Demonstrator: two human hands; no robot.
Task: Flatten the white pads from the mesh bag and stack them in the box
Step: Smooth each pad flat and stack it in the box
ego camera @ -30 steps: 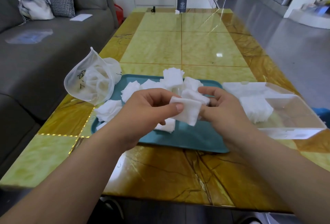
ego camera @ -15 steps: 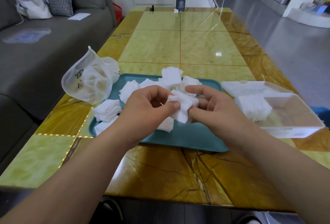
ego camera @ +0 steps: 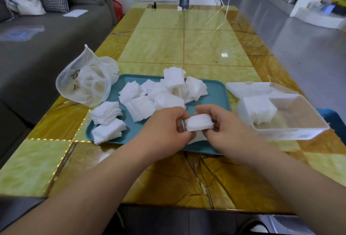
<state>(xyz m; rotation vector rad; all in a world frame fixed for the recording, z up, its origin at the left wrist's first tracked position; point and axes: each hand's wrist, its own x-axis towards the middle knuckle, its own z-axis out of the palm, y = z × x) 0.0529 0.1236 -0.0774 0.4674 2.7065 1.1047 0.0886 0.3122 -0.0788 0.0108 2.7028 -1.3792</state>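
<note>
White pads (ego camera: 199,122), a small stack, pinched at both ends by my left hand (ego camera: 164,130) and right hand (ego camera: 226,125), centre frame over the tray (ego camera: 215,88) near edge; box (ego camera: 290,134) at right, open tabletop (ego camera: 206,47) above.

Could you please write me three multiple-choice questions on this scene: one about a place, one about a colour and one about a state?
1. Where does the mesh bag lie?
A. on the sofa
B. on the table, at the tray's far-left corner
C. on the floor

2. What colour is the tray?
A. teal
B. red
C. black

3. What are the left hand and right hand doing?
A. resting flat on the table
B. pinching one small stack of pads between them
C. reaching into the mesh bag

1 B: it sits on the tabletop by that corner.
2 A: its bare surface is teal.
3 B: fingers of both grip the stack's ends above the tray.
</note>
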